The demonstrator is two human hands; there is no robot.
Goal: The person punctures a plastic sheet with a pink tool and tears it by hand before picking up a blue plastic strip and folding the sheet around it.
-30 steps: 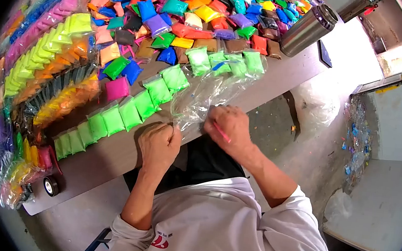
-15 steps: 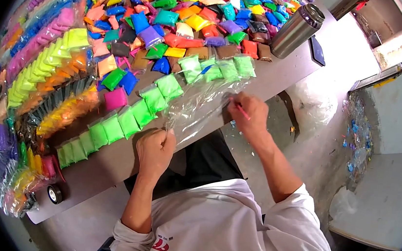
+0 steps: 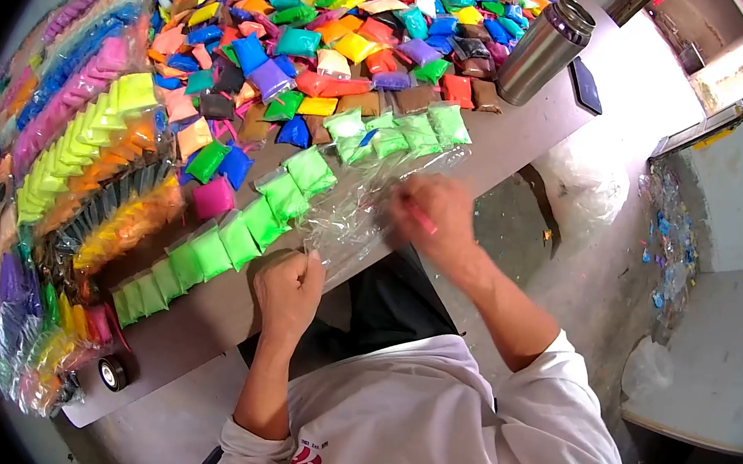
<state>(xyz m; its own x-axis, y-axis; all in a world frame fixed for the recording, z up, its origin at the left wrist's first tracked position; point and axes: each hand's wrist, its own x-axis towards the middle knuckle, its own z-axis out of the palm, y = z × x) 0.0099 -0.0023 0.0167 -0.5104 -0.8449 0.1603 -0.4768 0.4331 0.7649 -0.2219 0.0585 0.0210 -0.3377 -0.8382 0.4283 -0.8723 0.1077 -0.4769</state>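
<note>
A crumpled clear plastic bag lies across the table edge between my hands. My left hand is closed, with its thumb and fingers pinching the lower left end of the bag. My right hand is curled around a thin pink-red tool above the bag's right part; motion blurs its fingertips. Beyond the bag, a row of light green packets runs diagonally from the lower left. More light green packets sit behind the bag, a small blue piece among them.
Many colored packets are heaped at the back. Bagged rows of packets stand on the left. A steel bottle and a phone are at the right edge. A tape roll lies lower left, and plastic hangs beyond the table.
My right hand has moved left toward my left hand, with the pink-red tool in it. The clear bag has gone from stretched to crumpled. The view has shifted slightly.
</note>
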